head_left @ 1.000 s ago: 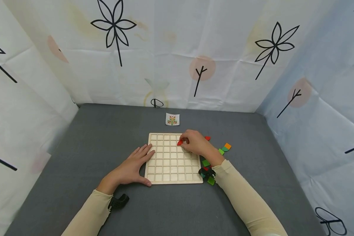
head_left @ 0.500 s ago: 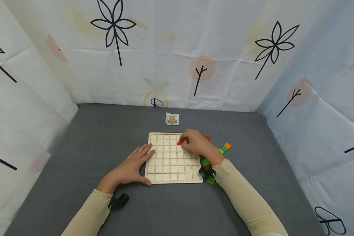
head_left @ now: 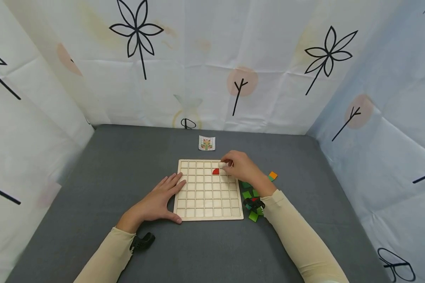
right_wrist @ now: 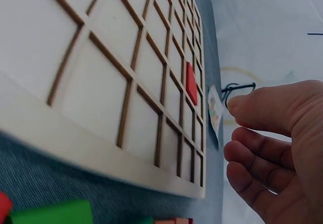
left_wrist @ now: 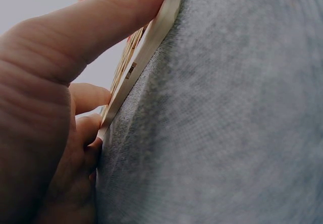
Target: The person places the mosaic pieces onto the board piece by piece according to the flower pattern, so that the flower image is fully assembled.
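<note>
A pale wooden grid board lies flat on the grey table. One red quarter-round tile sits in a cell near its far side, also seen as a red block in the right wrist view. My left hand rests along the board's left edge, fingers extended onto the rim and thumb at the near corner. My right hand hovers over the far right corner, apart from the red tile. In the right wrist view its fingers are loosely bent, with nothing between thumb and fingertips.
Several loose tiles, green, red and orange, lie right of the board, partly under my right wrist; an orange tile is farthest right. A small pattern card lies beyond the board. Patterned cloth walls enclose the table.
My right hand has let go of the red tile, leaving it in the board's cell, and moved slightly right and away. My left hand has stayed in place.
</note>
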